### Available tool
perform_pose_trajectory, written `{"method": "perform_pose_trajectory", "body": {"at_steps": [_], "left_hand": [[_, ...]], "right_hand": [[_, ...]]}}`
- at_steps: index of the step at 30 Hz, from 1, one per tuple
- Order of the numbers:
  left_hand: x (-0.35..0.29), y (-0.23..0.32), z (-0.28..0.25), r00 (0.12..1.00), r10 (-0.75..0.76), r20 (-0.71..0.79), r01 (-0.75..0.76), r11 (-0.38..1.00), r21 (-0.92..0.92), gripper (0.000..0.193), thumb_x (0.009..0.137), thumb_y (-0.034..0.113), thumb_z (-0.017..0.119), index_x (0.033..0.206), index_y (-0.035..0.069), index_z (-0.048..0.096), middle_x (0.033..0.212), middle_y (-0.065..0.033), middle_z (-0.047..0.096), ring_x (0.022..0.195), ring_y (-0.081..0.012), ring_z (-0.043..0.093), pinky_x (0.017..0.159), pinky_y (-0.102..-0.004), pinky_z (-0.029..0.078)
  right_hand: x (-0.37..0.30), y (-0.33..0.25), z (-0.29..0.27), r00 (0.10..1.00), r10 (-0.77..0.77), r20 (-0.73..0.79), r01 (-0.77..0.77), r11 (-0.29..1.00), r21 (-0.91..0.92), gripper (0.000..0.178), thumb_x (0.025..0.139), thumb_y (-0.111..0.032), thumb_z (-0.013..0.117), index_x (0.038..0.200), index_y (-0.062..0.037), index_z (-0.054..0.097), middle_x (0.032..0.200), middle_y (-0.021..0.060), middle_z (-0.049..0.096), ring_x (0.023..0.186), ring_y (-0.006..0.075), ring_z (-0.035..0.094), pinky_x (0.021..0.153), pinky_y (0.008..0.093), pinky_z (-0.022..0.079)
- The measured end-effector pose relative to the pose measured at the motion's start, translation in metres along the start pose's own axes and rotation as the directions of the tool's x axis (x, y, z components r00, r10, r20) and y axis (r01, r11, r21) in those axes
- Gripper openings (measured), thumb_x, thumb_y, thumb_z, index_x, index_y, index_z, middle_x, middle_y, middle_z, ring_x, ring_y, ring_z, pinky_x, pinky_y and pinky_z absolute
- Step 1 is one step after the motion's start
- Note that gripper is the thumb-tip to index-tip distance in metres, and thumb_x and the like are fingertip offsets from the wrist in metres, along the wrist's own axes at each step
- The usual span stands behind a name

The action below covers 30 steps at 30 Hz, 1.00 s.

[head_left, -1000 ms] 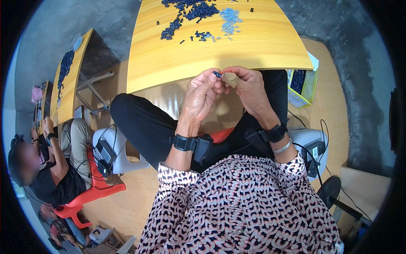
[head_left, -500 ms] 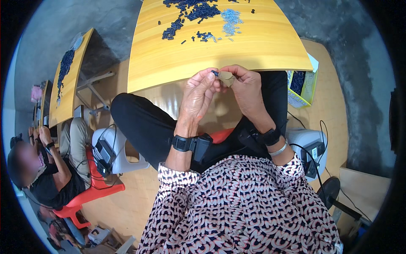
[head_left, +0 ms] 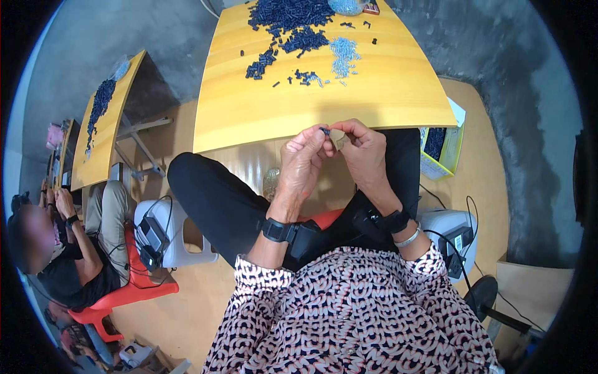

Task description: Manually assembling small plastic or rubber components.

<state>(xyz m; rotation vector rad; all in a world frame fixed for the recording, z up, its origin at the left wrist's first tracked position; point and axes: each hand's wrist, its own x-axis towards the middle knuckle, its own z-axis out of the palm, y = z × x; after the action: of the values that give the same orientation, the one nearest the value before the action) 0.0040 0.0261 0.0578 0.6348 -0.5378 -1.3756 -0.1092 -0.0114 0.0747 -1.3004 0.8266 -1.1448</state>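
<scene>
In front of the table edge, my two hands meet close together over my lap. My left hand (head_left: 300, 163) pinches a small dark blue piece (head_left: 325, 131) between thumb and fingertips. My right hand (head_left: 366, 156) is closed on a folded tan scrap (head_left: 339, 139), cloth or card, which I cannot tell apart. The scrap lies right against the dark piece. On the yellow wooden table (head_left: 261, 118) beyond lie a large heap of dark blue small parts (head_left: 289, 14), smaller clusters of them, and a strip of small clear parts (head_left: 344, 57).
A clear bag (head_left: 349, 6) of small parts sits at the table's far edge. Right of the table stands a yellow-rimmed box (head_left: 450, 163) with dark parts. Plastic stools with cables flank me. At left, another person (head_left: 75, 255) sits at a second table (head_left: 93, 163).
The table and my hands sit lower in the picture, so more of the far heap and the bag show. My grip on the dark piece and the tan scrap looks about the same.
</scene>
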Motion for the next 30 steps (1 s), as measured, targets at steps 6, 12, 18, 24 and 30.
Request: {"method": "perform_pose_trajectory", "body": {"at_steps": [6, 12, 18, 24, 30], "left_hand": [[0.006, 0.004, -0.005, 1.000, -0.004, -0.003, 0.004, 0.996, -0.091, 0.016, 0.088, 0.012, 0.054, 0.099, 0.000, 0.058, 0.077, -0.0038, 0.058, 0.070, -0.0106, 0.054, 0.066, -0.0231, 0.045], [0.019, 0.026, -0.010, 0.999, -0.036, 0.001, 0.035, 0.941, -0.336, 0.016, 0.088, 0.008, 0.052, 0.100, -0.002, 0.054, 0.092, -0.0075, 0.057, 0.075, -0.0113, 0.054, 0.070, -0.0218, 0.047], [0.016, 0.035, -0.012, 0.995, -0.077, -0.069, 0.050, 0.941, -0.333, 0.016, 0.087, 0.005, 0.052, 0.101, -0.004, 0.052, 0.103, -0.0154, 0.055, 0.082, -0.0146, 0.056, 0.073, -0.0235, 0.050], [0.007, 0.025, -0.025, 0.997, -0.072, -0.021, 0.059, 0.930, -0.363, 0.013, 0.087, 0.008, 0.054, 0.097, -0.001, 0.056, 0.094, -0.0094, 0.059, 0.077, -0.0114, 0.057, 0.068, -0.0210, 0.049], [0.004, 0.029, -0.022, 0.994, -0.088, -0.062, 0.057, 0.919, -0.389, 0.017, 0.087, 0.004, 0.052, 0.102, -0.003, 0.051, 0.094, -0.0095, 0.055, 0.072, -0.0095, 0.051, 0.064, -0.0184, 0.046]], "right_hand": [[0.016, 0.001, -0.004, 0.990, -0.113, 0.090, 0.126, 0.979, -0.159, 0.018, 0.075, 0.005, 0.052, 0.090, 0.0042, 0.061, 0.076, 0.0052, 0.063, 0.067, 0.0075, 0.058, 0.058, 0.0198, 0.048], [0.067, -0.047, -0.006, 0.941, -0.208, 0.268, 0.312, 0.841, -0.443, 0.013, 0.076, -0.006, 0.057, 0.083, 0.0026, 0.064, 0.064, 0.0129, 0.061, 0.061, 0.0135, 0.059, 0.056, 0.0300, 0.046], [0.164, -0.034, 0.005, 0.783, -0.333, 0.525, 0.622, 0.398, -0.674, 0.014, 0.074, -0.004, 0.051, 0.079, 0.0044, 0.062, 0.075, 0.0224, 0.061, 0.073, 0.0362, 0.060, 0.065, 0.0396, 0.047], [0.207, -0.001, 0.019, 0.730, -0.186, 0.658, 0.684, 0.188, -0.705, 0.011, 0.077, -0.005, 0.054, 0.081, 0.0039, 0.059, 0.083, 0.0191, 0.059, 0.081, 0.0347, 0.057, 0.073, 0.0396, 0.047], [0.225, 0.015, 0.022, 0.628, -0.188, 0.756, 0.770, 0.004, -0.638, 0.010, 0.079, -0.005, 0.053, 0.080, 0.0028, 0.058, 0.085, 0.0165, 0.056, 0.085, 0.0330, 0.054, 0.072, 0.0396, 0.046]]}}
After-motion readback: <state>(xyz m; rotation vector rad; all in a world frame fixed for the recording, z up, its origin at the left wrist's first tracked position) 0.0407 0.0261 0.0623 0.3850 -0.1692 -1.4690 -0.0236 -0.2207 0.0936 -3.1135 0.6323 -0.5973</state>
